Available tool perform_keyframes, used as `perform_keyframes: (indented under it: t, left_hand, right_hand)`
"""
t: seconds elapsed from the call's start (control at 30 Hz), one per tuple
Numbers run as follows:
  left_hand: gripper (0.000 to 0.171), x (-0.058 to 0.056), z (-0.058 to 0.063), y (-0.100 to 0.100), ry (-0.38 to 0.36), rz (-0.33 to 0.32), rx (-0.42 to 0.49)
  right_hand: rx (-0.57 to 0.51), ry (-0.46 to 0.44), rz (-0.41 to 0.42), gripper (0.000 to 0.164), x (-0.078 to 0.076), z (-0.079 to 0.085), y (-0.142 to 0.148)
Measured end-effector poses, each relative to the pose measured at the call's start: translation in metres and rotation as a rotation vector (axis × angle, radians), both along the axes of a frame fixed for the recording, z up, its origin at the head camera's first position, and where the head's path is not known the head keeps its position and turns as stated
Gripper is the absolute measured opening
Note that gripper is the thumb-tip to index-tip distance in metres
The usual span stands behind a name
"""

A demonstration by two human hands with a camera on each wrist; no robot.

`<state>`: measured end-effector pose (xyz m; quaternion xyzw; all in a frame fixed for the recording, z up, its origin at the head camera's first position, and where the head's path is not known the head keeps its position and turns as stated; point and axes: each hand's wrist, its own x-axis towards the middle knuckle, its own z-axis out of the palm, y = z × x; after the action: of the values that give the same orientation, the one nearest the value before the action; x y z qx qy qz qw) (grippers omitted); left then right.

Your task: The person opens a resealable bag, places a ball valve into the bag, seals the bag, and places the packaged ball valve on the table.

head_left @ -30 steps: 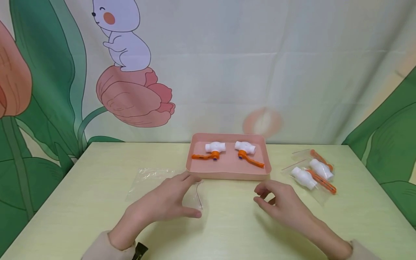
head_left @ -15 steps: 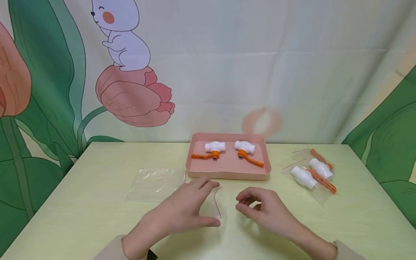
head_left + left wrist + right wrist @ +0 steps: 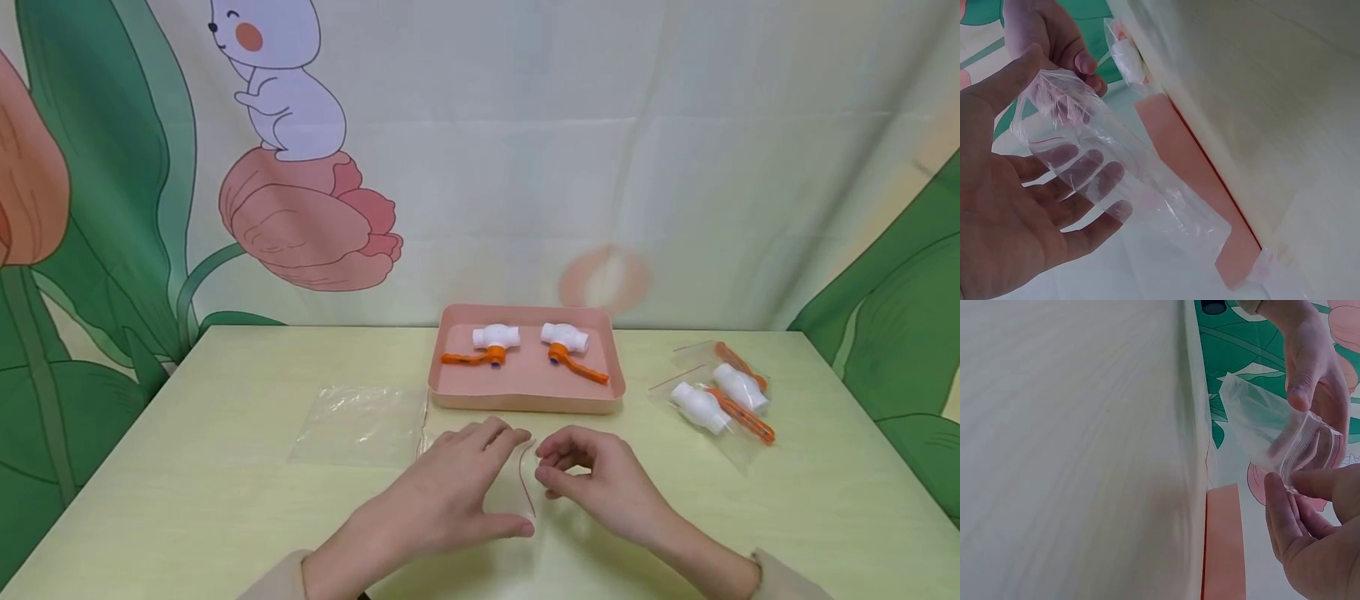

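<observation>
My left hand point(image 3: 446, 492) holds a clear zip bag point(image 3: 1141, 181) across its mouth, thumb at one side and fingertips at the other. The bag's red zip line bows between them in the head view, and the left fingers show through the film in the left wrist view. From the right, my right hand point(image 3: 600, 479) meets the bag's mouth, its thumb and bent fingers pinching the lip in the right wrist view. Nothing shows inside the bag.
Behind the hands stands a pink tray point(image 3: 525, 400) bearing two white valves with orange handles. A second clear zip bag point(image 3: 360, 425) lies flat at left. Two bagged valves point(image 3: 701, 408) lie at right. A printed curtain point(image 3: 487, 167) hangs behind the table.
My left hand has carried the bag rightward and nearer to me. My right hand has come leftward, and its fingertips now meet the bag's mouth. The tray and bagged valves stay put.
</observation>
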<state>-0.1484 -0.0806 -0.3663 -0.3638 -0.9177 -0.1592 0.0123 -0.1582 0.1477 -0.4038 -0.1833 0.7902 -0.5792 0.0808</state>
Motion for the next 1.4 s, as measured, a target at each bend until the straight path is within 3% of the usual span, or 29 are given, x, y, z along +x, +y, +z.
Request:
perform_keyframes:
  t: [0.3, 0.7, 1.0, 1.23, 1.4]
  left_hand:
    - [0.088, 0.004, -0.002, 0.002, 0.003, -0.005, -0.018]
    - [0.118, 0.008, -0.003, -0.004, -0.014, 0.034, -0.101]
    - [0.102, 0.003, -0.007, -0.008, 0.007, 0.034, -0.069]
    - [0.098, 0.002, -0.006, -0.008, 0.027, 0.056, -0.104]
    - [0.098, 0.001, -0.006, -0.008, 0.05, 0.076, -0.125]
  right_hand:
    - [-0.059, -0.052, 0.025, 0.017, -0.002, 0.001, 0.003]
    - [-0.164, -0.185, 0.004, 0.024, -0.005, 0.004, 0.01]
    - [-0.122, -0.129, -0.021, 0.022, -0.005, 0.005, 0.013]
    - [0.034, 0.073, -0.147, 0.024, 0.0, 0.007, 0.01]
    - [0.016, 0.093, -0.091, 0.019, 0.001, 0.011, 0.009]
